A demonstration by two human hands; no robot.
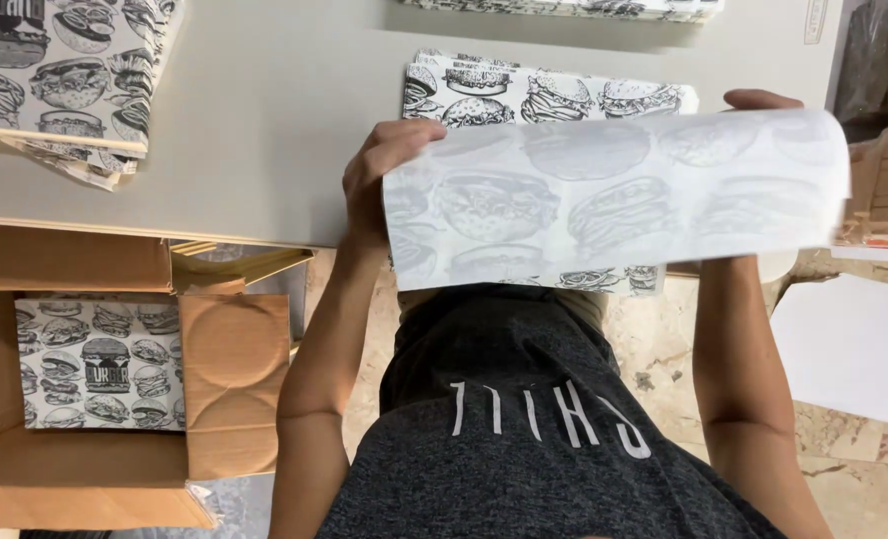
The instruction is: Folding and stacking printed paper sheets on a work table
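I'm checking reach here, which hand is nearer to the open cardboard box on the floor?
Left. The left hand grips the near edge of the raised printed sheet, above and right of the cardboard box. The right hand holds the sheet's far edge, much farther away.

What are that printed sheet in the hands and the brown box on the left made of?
Sheet: looks like thin matte paper; the burger print shows faintly through its back and it curls.
Box: probably corrugated cardboard, plain brown, with stiff folded flaps.

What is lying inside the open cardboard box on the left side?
Inside the cardboard box lies a stack of burger-printed paper sheets, pattern facing up. A brown cardboard flap covers its right edge. How many sheets lie beneath the top one cannot be seen.
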